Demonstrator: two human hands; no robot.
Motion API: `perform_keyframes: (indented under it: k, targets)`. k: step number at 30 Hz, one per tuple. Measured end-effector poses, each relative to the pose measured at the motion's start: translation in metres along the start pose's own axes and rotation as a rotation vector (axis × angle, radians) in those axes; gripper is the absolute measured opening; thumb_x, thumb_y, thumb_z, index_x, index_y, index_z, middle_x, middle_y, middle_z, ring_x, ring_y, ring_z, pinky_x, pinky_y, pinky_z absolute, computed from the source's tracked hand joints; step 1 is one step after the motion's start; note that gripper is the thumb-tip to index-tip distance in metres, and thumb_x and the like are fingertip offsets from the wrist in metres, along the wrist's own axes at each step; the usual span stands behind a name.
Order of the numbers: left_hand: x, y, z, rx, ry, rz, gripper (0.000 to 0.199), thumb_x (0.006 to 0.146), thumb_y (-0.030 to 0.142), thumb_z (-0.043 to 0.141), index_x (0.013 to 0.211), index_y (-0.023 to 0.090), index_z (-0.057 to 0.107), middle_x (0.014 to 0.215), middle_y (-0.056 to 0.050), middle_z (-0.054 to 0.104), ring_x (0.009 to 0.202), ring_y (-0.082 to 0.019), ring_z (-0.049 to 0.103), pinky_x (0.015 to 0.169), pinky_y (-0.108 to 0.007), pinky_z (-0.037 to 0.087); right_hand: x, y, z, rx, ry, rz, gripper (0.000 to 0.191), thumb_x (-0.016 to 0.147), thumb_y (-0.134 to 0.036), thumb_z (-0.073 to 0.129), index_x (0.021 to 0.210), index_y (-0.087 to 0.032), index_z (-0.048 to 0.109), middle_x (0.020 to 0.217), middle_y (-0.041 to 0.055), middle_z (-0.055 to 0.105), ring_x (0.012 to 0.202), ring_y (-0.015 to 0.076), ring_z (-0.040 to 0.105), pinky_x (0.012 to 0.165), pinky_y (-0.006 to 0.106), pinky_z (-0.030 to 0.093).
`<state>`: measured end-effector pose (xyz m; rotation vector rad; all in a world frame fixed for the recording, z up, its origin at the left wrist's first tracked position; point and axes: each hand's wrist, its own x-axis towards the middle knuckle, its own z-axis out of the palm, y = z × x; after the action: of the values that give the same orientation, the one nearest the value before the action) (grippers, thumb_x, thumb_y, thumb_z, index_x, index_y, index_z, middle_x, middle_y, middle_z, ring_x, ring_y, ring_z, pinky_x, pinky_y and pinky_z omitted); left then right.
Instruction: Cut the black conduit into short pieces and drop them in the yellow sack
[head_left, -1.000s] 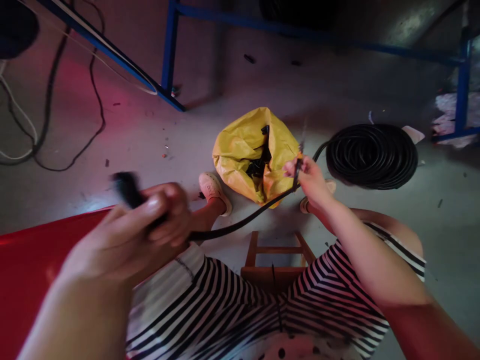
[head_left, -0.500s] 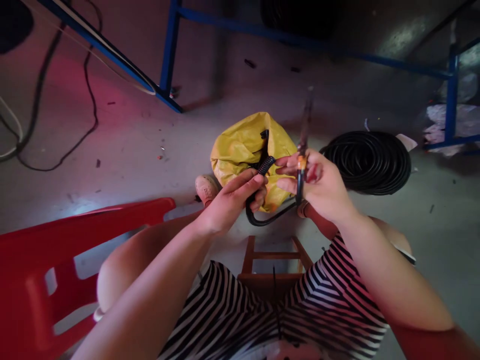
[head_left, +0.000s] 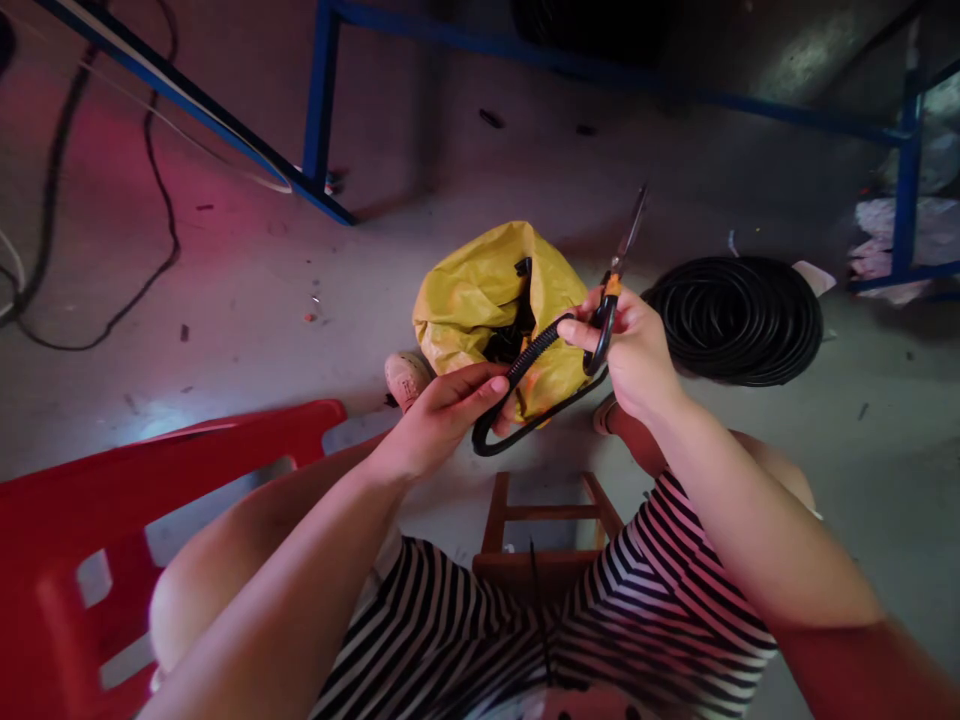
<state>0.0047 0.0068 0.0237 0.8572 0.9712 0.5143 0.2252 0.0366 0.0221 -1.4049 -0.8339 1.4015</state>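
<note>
A black corrugated tube [head_left: 534, 357] runs between my hands and bends round in a loop below them. My left hand [head_left: 439, 412] is closed around it near the bend, thumb on top. At the tube's upper end, the thumb and fingers of my right hand [head_left: 637, 350] pinch the tip. That same hand also holds scissors [head_left: 616, 265] with black handles and some orange near the pivot, blades pointing up and away. Behind the tube stands a yellow bag [head_left: 469, 285], its mouth open, with black pieces inside.
A large coil of black tubing [head_left: 739, 320] lies on the floor at the right. At the left is a red plastic chair [head_left: 187, 460]. Blue metal frame legs [head_left: 319, 110] stand beyond, with loose cables [head_left: 150, 150] at the far left. A wooden stool [head_left: 525, 565] is beneath me.
My left hand has slid down and left along the tube, so more of it shows. My right hand has closed on the tube's end, and the scissors have tilted to the right.
</note>
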Motion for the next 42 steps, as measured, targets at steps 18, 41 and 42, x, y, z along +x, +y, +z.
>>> perform_keyframes:
  k: [18, 41, 42]
  targets:
    - [-0.016, -0.003, -0.03, 0.229, 0.093, 0.04, 0.032, 0.097, 0.047, 0.068, 0.107, 0.017, 0.072, 0.073, -0.001, 0.056, 0.067, -0.014, 0.047, 0.061, -0.027, 0.037, -0.023, 0.007, -0.023, -0.14, -0.044, 0.047, 0.048, 0.071, -0.058, 0.09, 0.083, -0.022, 0.061, 0.079, -0.0024, 0.063, 0.073, 0.0141, 0.062, 0.071, 0.03, 0.051]
    - [-0.006, 0.005, -0.009, 0.058, 0.355, 0.135, 0.033, 0.092, 0.046, 0.073, 0.099, 0.014, 0.069, 0.067, 0.003, 0.05, 0.055, -0.008, 0.041, 0.05, -0.021, 0.031, -0.066, 0.034, -0.017, -0.194, -0.398, 0.309, 0.052, 0.088, -0.072, 0.066, 0.094, -0.021, 0.059, 0.089, 0.0023, 0.055, 0.086, 0.0199, 0.054, 0.084, 0.034, 0.048]
    - [-0.004, 0.006, -0.006, 0.086, 0.338, 0.136, 0.031, 0.093, 0.044, 0.072, 0.101, 0.014, 0.07, 0.067, 0.003, 0.051, 0.056, -0.009, 0.042, 0.05, -0.021, 0.032, -0.064, 0.033, -0.018, -0.21, -0.428, 0.314, 0.054, 0.087, -0.073, 0.066, 0.096, -0.021, 0.06, 0.09, 0.0024, 0.055, 0.087, 0.02, 0.053, 0.084, 0.034, 0.046]
